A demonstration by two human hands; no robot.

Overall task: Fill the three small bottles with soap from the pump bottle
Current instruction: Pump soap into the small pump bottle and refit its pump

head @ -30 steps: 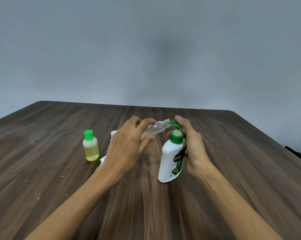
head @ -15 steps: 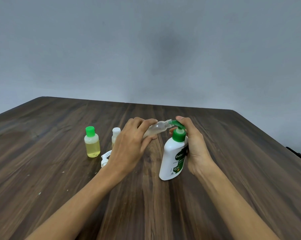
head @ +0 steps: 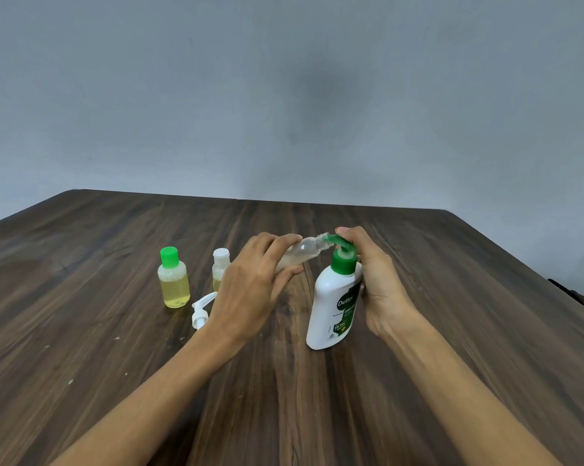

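Leftmost, a small clear bottle with a green cap (head: 173, 278) stands upright on the dark wood-grain table (head: 82, 331), holding yellow soap and apparently finished. Just right of it, a second small bottle with a white cap (head: 220, 268) stands partly hidden behind the left hand (head: 250, 290), and a loose white pump cap (head: 201, 310) lies on its side in front, likely set aside from the bottle now being filled. The left hand is clamped on a third small clear bottle (head: 302, 252), tilted almost flat so its mouth meets the green nozzle. The right hand (head: 374, 284) wraps the white pump bottle with the green pump head (head: 336, 302), steadying it while a fingertip bears on the pump. The far table edge lies well apart; bare wood on both sides leaves plenty of room.
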